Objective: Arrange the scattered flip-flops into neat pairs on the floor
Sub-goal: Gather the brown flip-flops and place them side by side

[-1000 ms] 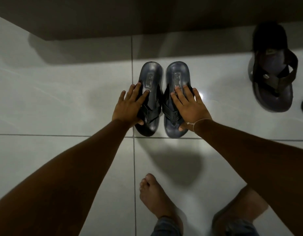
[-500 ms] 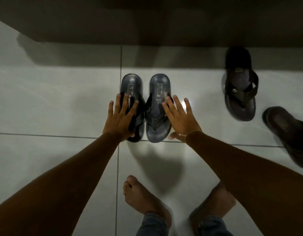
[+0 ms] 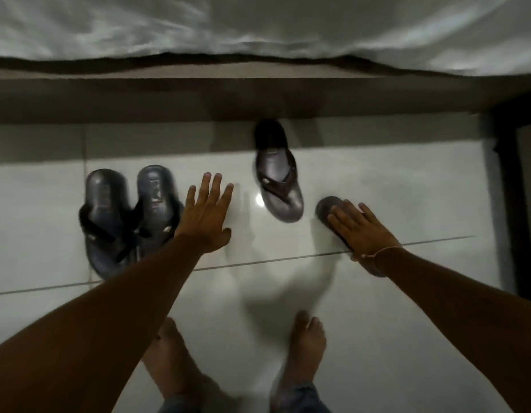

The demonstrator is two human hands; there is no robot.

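Both hands have left the dark blue pair point(image 3: 130, 219), which stands side by side at the left of the frame. Left hand point(image 3: 206, 217) hovers spread beside it. Right hand point(image 3: 359, 231) lies flat, fingers spread, on a brown flip-flop point(image 3: 325, 208) at center right; its mate point(image 3: 279, 180) sits apart, upper center, on the floor point(image 3: 407, 189).

Home bedroom, bed sheet point(image 3: 258, 22) overhanging, tiled floor point(image 3: 392, 189)

Tiled floor point(image 3: 377, 308); four flip-flops point(image 3: 130, 216)
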